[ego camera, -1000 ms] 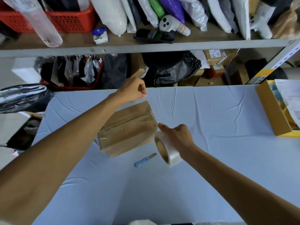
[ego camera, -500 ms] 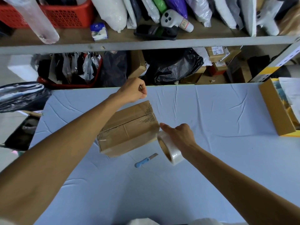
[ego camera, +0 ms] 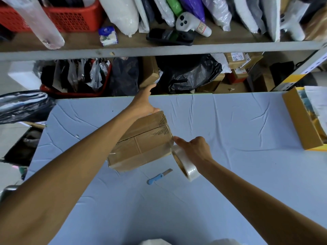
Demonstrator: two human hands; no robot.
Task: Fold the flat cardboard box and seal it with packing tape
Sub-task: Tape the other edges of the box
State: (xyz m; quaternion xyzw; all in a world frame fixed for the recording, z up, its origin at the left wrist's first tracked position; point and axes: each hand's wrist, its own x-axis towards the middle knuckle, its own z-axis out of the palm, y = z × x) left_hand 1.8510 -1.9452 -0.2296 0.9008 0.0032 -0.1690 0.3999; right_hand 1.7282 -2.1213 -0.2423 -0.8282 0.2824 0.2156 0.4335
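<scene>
The folded brown cardboard box (ego camera: pixel 145 144) lies on the light blue table (ego camera: pixel 238 183), with clear tape shining along its near side. My left hand (ego camera: pixel 144 103) is at the box's far corner, fingers stretched out flat and thumb touching the top edge. My right hand (ego camera: pixel 194 149) grips the roll of clear packing tape (ego camera: pixel 185 167) just off the box's right end. Its forefinger presses on the box's near right corner, where the tape runs onto the box.
A small blue-handled knife (ego camera: pixel 158 177) lies on the table just in front of the box. An open yellow carton (ego camera: pixel 299 121) sits at the right edge. Behind the table, a grey shelf (ego camera: pixel 159 49) holds bags, baskets and boxes.
My left hand has opened from a closed pinch above the box and dropped onto its far corner. My right hand, with the roll, has stayed at the box's right end.
</scene>
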